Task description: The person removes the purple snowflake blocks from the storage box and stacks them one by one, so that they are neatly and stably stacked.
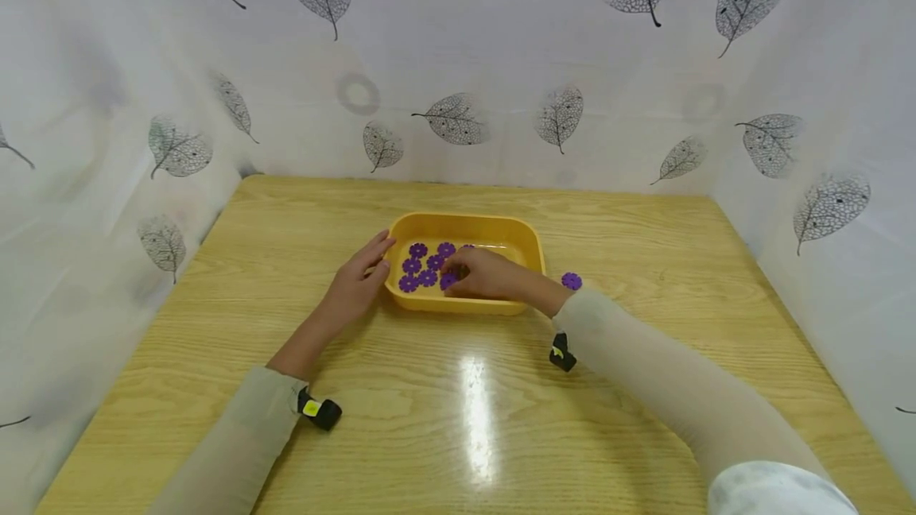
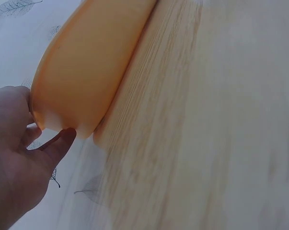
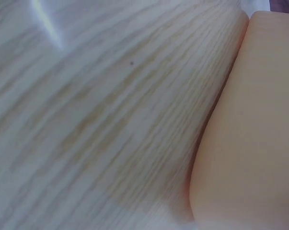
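A yellow plastic tray point(image 1: 465, 306) stands on the table with several purple notched, flower-shaped discs point(image 1: 411, 266) lying in its left part. At the tray's left end, my left hand point(image 1: 352, 286) touches the rim and outer wall with fairly straight fingers. The left wrist view shows the thumb point(image 2: 63, 143) against that yellow end wall point(image 2: 72, 81). My right hand point(image 1: 487, 272) reaches over the near rim, its bent thumb and fingers around a purple disc point(image 1: 448, 281) near the tray floor. In the right wrist view the hand is out of sight; only the tray wall point(image 3: 249, 134) shows.
One more purple disc point(image 1: 571, 280) lies on the wooden table point(image 1: 401, 420), right of the tray and close to my right forearm. A white curtain point(image 1: 501, 46) printed with leaves hangs behind the table and along both sides.
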Available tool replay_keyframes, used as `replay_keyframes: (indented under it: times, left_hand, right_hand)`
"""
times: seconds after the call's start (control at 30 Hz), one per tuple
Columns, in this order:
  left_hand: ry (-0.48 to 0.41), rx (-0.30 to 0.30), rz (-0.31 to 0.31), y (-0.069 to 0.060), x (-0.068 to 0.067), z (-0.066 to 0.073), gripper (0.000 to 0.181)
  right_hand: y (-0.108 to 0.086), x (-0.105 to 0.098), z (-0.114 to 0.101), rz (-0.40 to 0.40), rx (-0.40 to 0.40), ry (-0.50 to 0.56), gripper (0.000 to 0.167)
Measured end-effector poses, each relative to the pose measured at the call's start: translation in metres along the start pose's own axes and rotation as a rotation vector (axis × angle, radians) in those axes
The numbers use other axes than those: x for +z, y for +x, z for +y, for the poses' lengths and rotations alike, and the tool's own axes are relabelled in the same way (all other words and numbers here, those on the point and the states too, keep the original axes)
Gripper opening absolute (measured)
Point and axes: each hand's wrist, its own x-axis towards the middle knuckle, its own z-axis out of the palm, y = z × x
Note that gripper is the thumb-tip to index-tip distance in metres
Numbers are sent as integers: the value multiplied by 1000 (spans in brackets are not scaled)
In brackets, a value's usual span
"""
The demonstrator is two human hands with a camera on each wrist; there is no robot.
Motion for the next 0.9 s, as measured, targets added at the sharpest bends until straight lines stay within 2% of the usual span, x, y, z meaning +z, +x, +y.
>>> replay_keyframes:
  times: [0.2, 0.6, 0.9]
  left_hand:
    - [8, 1, 3, 0, 1, -1, 49]
    - [13, 5, 9, -1, 1, 0, 49]
    - [8, 8, 9, 0, 1, 0, 49]
  right_hand:
    - [-4, -5, -1, 63, 3, 43, 38]
    - [-8, -15, -8, 147, -111, 69, 41]
    - [-16, -18, -12, 182, -125, 90, 41]
